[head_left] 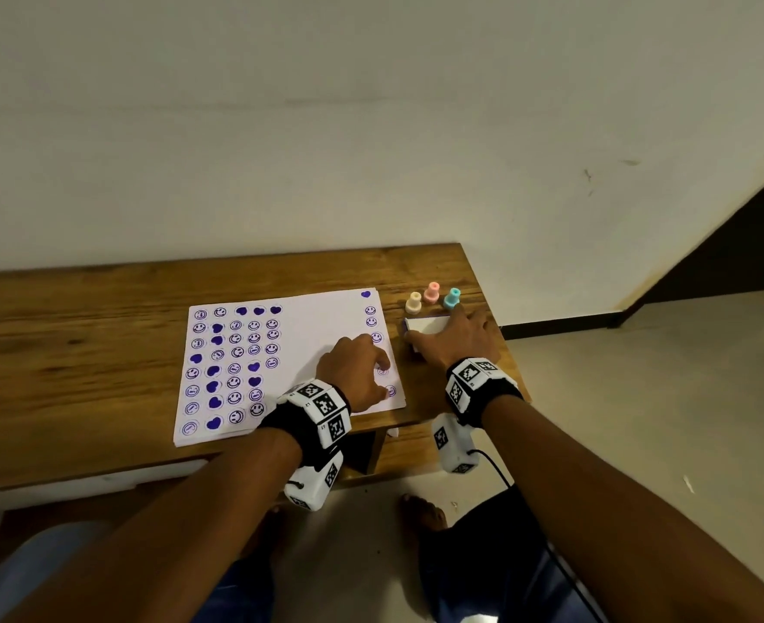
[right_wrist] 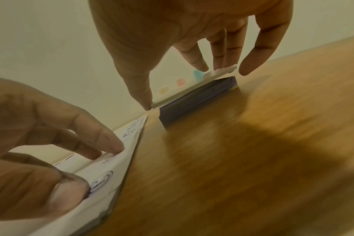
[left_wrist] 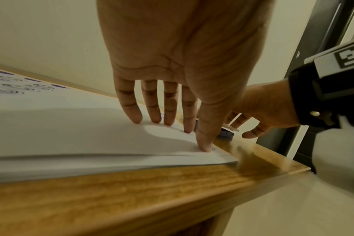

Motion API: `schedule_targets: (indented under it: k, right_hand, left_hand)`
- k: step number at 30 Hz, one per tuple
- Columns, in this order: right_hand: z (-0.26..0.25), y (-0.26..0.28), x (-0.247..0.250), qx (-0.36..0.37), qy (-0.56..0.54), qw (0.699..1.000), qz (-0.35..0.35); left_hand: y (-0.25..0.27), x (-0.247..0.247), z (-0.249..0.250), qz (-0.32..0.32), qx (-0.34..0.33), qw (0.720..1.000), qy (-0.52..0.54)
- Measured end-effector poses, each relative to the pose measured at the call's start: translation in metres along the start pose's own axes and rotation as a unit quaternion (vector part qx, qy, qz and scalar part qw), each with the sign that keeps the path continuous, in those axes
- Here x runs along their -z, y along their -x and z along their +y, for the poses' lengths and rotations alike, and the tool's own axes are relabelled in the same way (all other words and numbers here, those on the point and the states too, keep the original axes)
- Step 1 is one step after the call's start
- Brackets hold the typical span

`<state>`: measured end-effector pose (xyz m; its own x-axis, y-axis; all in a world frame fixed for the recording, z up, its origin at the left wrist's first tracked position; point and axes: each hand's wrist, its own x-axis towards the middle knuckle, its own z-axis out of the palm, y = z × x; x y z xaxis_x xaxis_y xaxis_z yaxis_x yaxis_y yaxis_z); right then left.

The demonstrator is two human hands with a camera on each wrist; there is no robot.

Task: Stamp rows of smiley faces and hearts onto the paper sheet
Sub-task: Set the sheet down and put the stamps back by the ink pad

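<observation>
The white paper sheet (head_left: 317, 326) lies on the wooden table (head_left: 79, 317), with purple smileys and hearts in columns on its left and a short column down its right edge. My left hand (head_left: 357, 370) presses flat on the sheet's near right part with straight fingers (left_wrist: 131, 111). To the right of the sheet sits the blue ink pad (head_left: 425, 326). My right hand (head_left: 443, 335) holds its white lid (right_wrist: 222, 71) between thumb and fingers, slightly tilted above the blue base (right_wrist: 198, 99). Neither hand holds a stamper.
Three small stampers stand behind the ink pad: a cream one (head_left: 413, 303), a pink one (head_left: 432, 293) and a teal one (head_left: 452, 298). The table's right edge is just beyond my right hand. The sheet tops a thin stack of paper (left_wrist: 111, 161) at the table's front edge.
</observation>
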<state>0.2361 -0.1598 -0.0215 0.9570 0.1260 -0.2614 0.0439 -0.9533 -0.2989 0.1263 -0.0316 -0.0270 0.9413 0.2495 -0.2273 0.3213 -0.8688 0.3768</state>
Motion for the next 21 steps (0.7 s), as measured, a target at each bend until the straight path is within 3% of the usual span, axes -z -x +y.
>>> schedule_targets:
  k: [21]
  right_hand:
    - [-0.0014,0.0010,-0.0040,-0.005,-0.004,1.000,-0.017]
  left_hand:
    - [-0.0011,-0.0004,0.0019,-0.001,0.016,1.000,0.014]
